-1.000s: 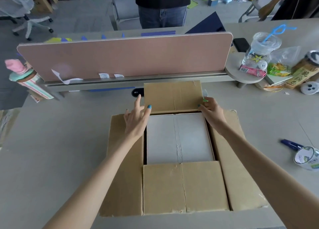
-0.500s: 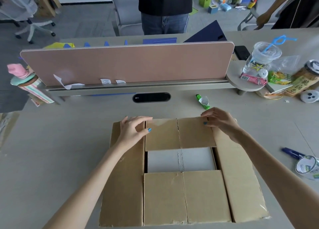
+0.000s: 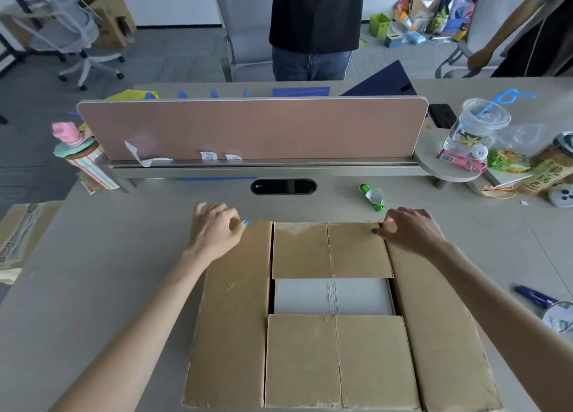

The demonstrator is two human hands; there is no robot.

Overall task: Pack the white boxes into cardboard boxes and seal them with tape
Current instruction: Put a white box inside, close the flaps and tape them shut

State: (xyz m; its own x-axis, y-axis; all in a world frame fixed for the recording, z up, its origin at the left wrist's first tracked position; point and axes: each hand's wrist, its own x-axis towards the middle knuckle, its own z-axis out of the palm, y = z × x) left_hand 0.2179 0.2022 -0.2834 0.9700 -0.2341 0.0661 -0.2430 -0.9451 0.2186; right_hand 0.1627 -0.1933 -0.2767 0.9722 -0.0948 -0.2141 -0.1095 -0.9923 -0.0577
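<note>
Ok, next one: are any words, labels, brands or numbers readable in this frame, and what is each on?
No text can be read with certainty.
Jar, yellow label: large dark characters, too blurred to read.
Pink packet: print too small.
Paper slips on the divider: print too small.
Tape roll: print blurred.
Cardboard box: no print visible.

An office: a pale desk (image 3: 124, 256) split by a pink divider panel (image 3: 248, 129), a cable port (image 3: 283, 186) at the panel's foot, and a wheeled swivel chair (image 3: 73, 34) on grey carpet (image 3: 173, 58) beyond.
</note>
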